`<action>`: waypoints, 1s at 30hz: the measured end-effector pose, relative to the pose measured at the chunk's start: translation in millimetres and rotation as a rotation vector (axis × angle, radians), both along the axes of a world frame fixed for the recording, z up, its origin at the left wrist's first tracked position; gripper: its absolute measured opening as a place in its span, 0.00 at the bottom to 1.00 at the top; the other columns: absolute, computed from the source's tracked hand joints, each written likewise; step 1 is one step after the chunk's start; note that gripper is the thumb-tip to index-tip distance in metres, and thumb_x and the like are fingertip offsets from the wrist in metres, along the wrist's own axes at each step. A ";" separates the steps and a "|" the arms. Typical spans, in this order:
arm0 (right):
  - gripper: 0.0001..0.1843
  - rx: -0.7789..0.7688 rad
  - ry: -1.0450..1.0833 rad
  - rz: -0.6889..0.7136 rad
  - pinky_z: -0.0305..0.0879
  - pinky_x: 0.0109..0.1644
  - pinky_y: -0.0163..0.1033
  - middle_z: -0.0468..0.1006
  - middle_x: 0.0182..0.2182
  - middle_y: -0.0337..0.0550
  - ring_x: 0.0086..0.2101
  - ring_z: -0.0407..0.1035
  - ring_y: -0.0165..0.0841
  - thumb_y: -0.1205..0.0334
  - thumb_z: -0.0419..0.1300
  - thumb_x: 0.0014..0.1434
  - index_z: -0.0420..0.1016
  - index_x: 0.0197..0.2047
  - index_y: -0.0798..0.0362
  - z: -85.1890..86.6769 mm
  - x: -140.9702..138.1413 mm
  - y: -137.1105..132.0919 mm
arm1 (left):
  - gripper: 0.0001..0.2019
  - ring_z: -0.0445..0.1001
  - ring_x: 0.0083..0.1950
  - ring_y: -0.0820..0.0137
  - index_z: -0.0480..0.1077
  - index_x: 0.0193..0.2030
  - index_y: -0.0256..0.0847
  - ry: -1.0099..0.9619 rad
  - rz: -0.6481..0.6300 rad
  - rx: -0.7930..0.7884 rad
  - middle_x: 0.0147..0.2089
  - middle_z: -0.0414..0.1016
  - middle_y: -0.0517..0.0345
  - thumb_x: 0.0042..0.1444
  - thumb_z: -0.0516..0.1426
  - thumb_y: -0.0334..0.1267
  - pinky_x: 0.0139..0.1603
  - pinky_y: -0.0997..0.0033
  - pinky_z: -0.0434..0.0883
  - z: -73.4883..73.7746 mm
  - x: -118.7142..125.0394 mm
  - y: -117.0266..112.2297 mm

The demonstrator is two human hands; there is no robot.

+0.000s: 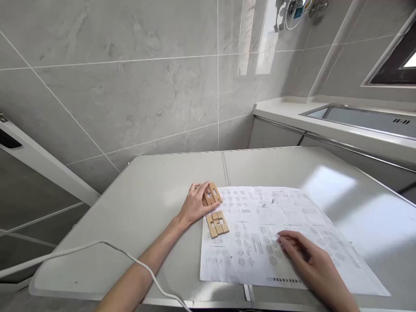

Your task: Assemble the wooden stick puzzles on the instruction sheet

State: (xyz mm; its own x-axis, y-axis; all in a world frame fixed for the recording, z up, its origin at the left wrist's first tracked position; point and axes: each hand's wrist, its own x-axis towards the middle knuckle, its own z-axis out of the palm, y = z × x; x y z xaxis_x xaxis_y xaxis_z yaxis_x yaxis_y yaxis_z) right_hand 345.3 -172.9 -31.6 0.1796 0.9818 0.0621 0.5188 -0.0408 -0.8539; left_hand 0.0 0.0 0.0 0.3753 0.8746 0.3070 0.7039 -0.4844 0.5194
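A white printed sheet covered with small diagrams lies on the grey table. At its left edge sit two groups of small notched wooden pieces: one farther back, one nearer me. My left hand rests on the table with its fingers curled onto the farther wooden pieces. My right hand lies flat on the sheet, fingers stretched out and pressed on the paper, holding nothing.
A white cable runs across the table's near left corner and over my left forearm. A grey tiled wall stands behind. A counter with a steel sink lies at the right. A seam splits the table.
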 end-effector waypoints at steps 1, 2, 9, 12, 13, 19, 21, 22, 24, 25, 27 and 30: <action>0.24 -0.010 0.003 0.001 0.80 0.45 0.41 0.88 0.40 0.47 0.42 0.83 0.44 0.35 0.61 0.66 0.83 0.47 0.47 0.0 0.1 0.1 | 0.45 0.66 0.70 0.47 0.61 0.76 0.41 -0.012 -0.001 0.008 0.64 0.73 0.41 0.59 0.69 0.58 0.64 0.45 0.76 2.1 -0.3 -0.9; 0.24 -0.018 0.007 0.001 0.80 0.45 0.42 0.88 0.40 0.47 0.42 0.83 0.44 0.35 0.61 0.65 0.83 0.47 0.46 0.2 0.2 0.4 | 0.45 0.67 0.69 0.48 0.61 0.76 0.41 -0.027 -0.009 0.017 0.64 0.73 0.41 0.59 0.69 0.58 0.65 0.45 0.76 4.5 0.0 -2.3; 0.26 -0.054 0.208 0.058 0.79 0.51 0.48 0.87 0.43 0.50 0.45 0.81 0.48 0.33 0.64 0.64 0.82 0.50 0.47 17.9 -14.8 8.5 | 0.47 0.66 0.70 0.48 0.55 0.79 0.49 -0.116 -0.251 0.126 0.67 0.73 0.44 0.59 0.70 0.55 0.59 0.45 0.81 25.6 28.1 -28.9; 0.31 -0.092 0.536 0.077 0.78 0.57 0.52 0.85 0.55 0.52 0.49 0.81 0.48 0.33 0.64 0.66 0.79 0.61 0.46 35.6 -36.2 13.6 | 0.52 0.66 0.70 0.46 0.52 0.81 0.49 -0.117 -0.369 0.173 0.69 0.72 0.43 0.56 0.72 0.57 0.63 0.42 0.78 31.3 54.7 -43.1; 0.32 -0.131 0.665 0.056 0.77 0.59 0.52 0.82 0.59 0.51 0.53 0.80 0.48 0.34 0.63 0.67 0.77 0.65 0.45 40.9 -44.2 15.3 | 0.53 0.66 0.69 0.46 0.51 0.81 0.48 -0.116 -0.418 0.189 0.69 0.72 0.42 0.55 0.72 0.58 0.64 0.41 0.77 32.2 64.0 -47.4; 0.25 -0.352 1.301 0.039 0.76 0.62 0.51 0.86 0.52 0.52 0.58 0.78 0.51 0.45 0.73 0.63 0.84 0.55 0.54 49.0 -75.5 22.5 | 0.57 0.69 0.69 0.44 0.46 0.83 0.44 -0.113 -0.605 0.159 0.66 0.75 0.39 0.56 0.72 0.57 0.66 0.45 0.76 30.1 100.4 -65.2; 0.22 -0.395 1.357 0.030 0.77 0.62 0.50 0.87 0.49 0.51 0.56 0.79 0.50 0.49 0.74 0.62 0.85 0.53 0.55 45.8 -77.8 23.3 | 0.56 0.68 0.71 0.45 0.45 0.83 0.45 -0.117 -0.637 0.144 0.70 0.72 0.38 0.57 0.71 0.57 0.68 0.43 0.74 30.1 102.3 -66.9; 0.21 -0.408 1.379 0.029 0.78 0.61 0.49 0.87 0.49 0.51 0.56 0.79 0.50 0.50 0.74 0.62 0.86 0.53 0.55 44.4 -78.3 23.6 | 0.55 0.68 0.72 0.45 0.46 0.82 0.46 -0.124 -0.645 0.138 0.72 0.69 0.37 0.58 0.71 0.57 0.70 0.42 0.72 30.3 101.7 -67.1; 0.19 -0.413 1.429 0.032 0.78 0.61 0.48 0.88 0.49 0.51 0.56 0.80 0.49 0.52 0.73 0.63 0.86 0.53 0.55 43.0 -78.9 24.3 | 0.52 0.66 0.74 0.46 0.49 0.80 0.47 -0.143 -0.631 0.122 0.74 0.66 0.37 0.58 0.70 0.59 0.73 0.40 0.70 30.6 98.8 -67.0; 0.19 -0.410 1.456 0.035 0.78 0.61 0.48 0.87 0.50 0.51 0.57 0.79 0.49 0.53 0.72 0.64 0.86 0.53 0.55 43.1 -79.1 24.9 | 0.50 0.65 0.75 0.45 0.52 0.79 0.48 -0.154 -0.602 0.109 0.74 0.65 0.38 0.58 0.70 0.59 0.73 0.39 0.69 30.6 97.0 -66.9; 0.17 -0.393 1.505 0.031 0.78 0.62 0.48 0.87 0.51 0.51 0.59 0.78 0.49 0.54 0.71 0.65 0.86 0.53 0.55 44.4 -79.1 26.4 | 0.45 0.63 0.76 0.46 0.56 0.77 0.49 -0.171 -0.520 0.091 0.74 0.64 0.39 0.60 0.69 0.58 0.73 0.39 0.70 30.1 93.7 -67.1; 0.17 -0.390 1.548 0.020 0.77 0.64 0.48 0.87 0.54 0.50 0.63 0.75 0.48 0.54 0.69 0.68 0.85 0.56 0.54 46.9 -78.2 29.4 | 0.38 0.65 0.73 0.48 0.58 0.74 0.48 -0.187 -0.386 0.104 0.71 0.65 0.40 0.63 0.68 0.52 0.69 0.41 0.73 29.2 91.2 -68.5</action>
